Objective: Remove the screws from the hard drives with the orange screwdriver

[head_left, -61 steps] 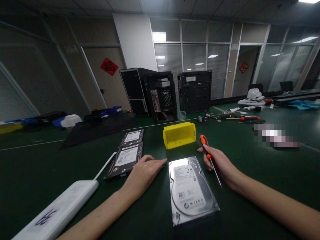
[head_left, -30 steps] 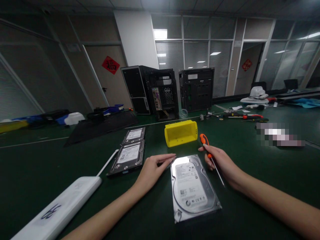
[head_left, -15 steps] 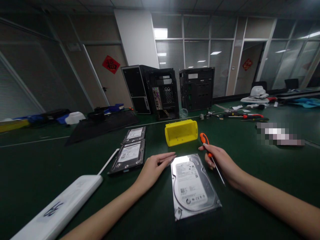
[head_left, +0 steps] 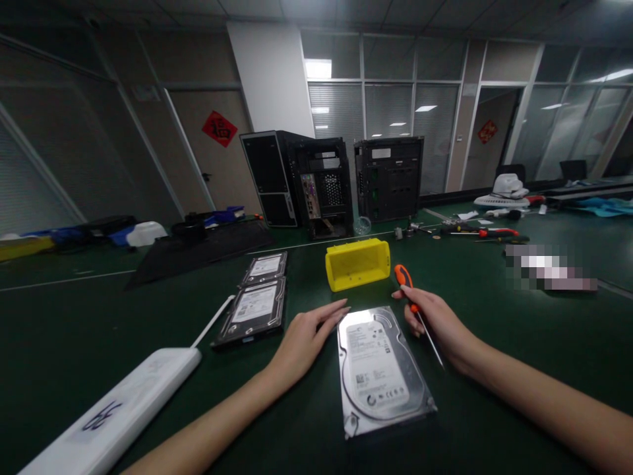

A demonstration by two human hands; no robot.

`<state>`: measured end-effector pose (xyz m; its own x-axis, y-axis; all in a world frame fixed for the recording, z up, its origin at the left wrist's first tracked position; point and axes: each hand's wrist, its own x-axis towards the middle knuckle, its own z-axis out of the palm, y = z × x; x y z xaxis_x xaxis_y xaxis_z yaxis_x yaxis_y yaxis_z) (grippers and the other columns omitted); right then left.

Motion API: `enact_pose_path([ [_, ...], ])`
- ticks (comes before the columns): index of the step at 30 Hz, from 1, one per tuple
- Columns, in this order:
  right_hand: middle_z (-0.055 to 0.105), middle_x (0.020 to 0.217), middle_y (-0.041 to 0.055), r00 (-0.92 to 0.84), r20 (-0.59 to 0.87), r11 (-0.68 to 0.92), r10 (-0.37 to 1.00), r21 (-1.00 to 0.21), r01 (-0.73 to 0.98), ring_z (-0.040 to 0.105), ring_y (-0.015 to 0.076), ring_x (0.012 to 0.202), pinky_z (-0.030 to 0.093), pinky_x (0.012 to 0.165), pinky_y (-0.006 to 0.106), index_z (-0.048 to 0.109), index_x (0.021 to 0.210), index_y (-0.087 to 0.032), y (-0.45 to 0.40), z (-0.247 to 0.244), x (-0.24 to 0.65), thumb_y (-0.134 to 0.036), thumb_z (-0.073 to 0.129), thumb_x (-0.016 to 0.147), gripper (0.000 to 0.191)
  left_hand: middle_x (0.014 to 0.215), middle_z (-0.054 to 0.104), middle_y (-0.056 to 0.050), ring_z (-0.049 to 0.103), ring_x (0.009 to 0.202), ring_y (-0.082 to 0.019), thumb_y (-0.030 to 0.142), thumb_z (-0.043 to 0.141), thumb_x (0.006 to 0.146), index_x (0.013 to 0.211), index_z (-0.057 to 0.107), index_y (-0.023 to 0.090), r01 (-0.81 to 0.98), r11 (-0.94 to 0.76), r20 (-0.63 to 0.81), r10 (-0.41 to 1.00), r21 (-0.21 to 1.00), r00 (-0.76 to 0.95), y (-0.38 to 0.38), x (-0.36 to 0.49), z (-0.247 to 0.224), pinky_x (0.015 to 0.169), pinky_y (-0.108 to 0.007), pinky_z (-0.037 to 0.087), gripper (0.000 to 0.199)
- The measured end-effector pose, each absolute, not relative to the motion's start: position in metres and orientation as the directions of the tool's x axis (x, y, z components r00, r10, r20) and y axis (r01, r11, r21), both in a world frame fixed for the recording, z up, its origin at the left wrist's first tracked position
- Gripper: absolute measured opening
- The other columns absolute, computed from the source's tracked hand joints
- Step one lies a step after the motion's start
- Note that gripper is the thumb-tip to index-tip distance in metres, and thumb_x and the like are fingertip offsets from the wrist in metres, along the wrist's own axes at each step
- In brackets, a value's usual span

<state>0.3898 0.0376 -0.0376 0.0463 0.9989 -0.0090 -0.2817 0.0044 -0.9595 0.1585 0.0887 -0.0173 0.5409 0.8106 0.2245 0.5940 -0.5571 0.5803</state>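
Note:
A silver hard drive (head_left: 378,369) lies label up on the dark green table in front of me. My left hand (head_left: 314,330) is open beside its far left corner, fingers stretched out, with the fingertips at the corner; whether they touch it I cannot tell. To the right of the drive, my right hand (head_left: 435,320) is closed round a screwdriver (head_left: 404,277) with an orange and black handle. Its shaft slants down towards me, tip clear of the drive. Beyond the drive, a yellow plastic bin (head_left: 359,265) rests on its side with its opening facing me.
Two more hard drives (head_left: 254,303) lie to the left, near a white power strip (head_left: 119,402) with a cord. Black computer cases (head_left: 390,178) stand at the back. Pliers (head_left: 499,232) and other tools are at the far right, close to a blurred-out object (head_left: 548,267).
Hardly anything differs. The view has shifted very slightly; both hands, the screwdriver and the hard drive keep their places.

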Motion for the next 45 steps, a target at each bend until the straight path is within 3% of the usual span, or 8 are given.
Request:
enact_pose_path([
  [11,0.042,0.043,-0.0078,0.05,0.02,0.033,0.999,-0.961,-0.276,0.033,0.0067,0.038,0.027,0.042,0.022,0.058,0.099,-0.013,0.038,-0.04,0.39,-0.05,0.052,0.079,0.042,0.12,0.061,0.001,0.052,0.115,-0.019,0.039,0.039,0.091,0.121,0.055,0.025,0.549,-0.533,0.211,0.813,0.644,0.542,0.094,0.158,-0.018,0.1,-0.032,0.037,0.037],
  [20,0.041,0.043,-0.0076,0.069,0.005,0.023,0.998,-0.963,-0.267,0.032,0.0065,0.038,0.026,0.043,0.022,0.057,0.092,-0.014,0.038,-0.037,0.389,-0.048,0.052,0.079,0.037,0.112,0.066,-0.003,0.061,0.102,-0.02,0.04,0.048,0.085,0.111,0.063,0.021,0.506,-0.432,0.139,0.845,0.747,0.517,0.105,0.158,-0.021,0.086,-0.029,0.046,0.035],
  [33,0.042,0.044,-0.0075,0.055,0.007,0.021,0.998,-0.964,-0.266,0.033,0.0066,0.038,0.027,0.042,0.021,0.056,0.097,-0.013,0.037,-0.037,0.389,-0.047,0.05,0.082,0.038,0.106,0.068,-0.006,0.062,0.101,-0.022,0.041,0.051,0.083,0.107,0.064,0.017,0.436,-0.329,0.058,0.847,0.838,0.529,0.113,0.157,-0.027,0.089,-0.033,0.046,0.036],
  [45,0.041,0.043,-0.0078,0.059,0.0,0.017,0.998,-0.961,-0.276,0.034,0.0066,0.038,0.027,0.041,0.021,0.057,0.097,-0.013,0.038,-0.037,0.389,-0.047,0.05,0.081,0.038,0.107,0.068,-0.006,0.063,0.1,-0.021,0.038,0.054,0.082,0.106,0.065,0.017,0.454,-0.281,0.022,0.868,0.845,0.496,0.11,0.161,-0.021,0.087,-0.031,0.047,0.034],
])
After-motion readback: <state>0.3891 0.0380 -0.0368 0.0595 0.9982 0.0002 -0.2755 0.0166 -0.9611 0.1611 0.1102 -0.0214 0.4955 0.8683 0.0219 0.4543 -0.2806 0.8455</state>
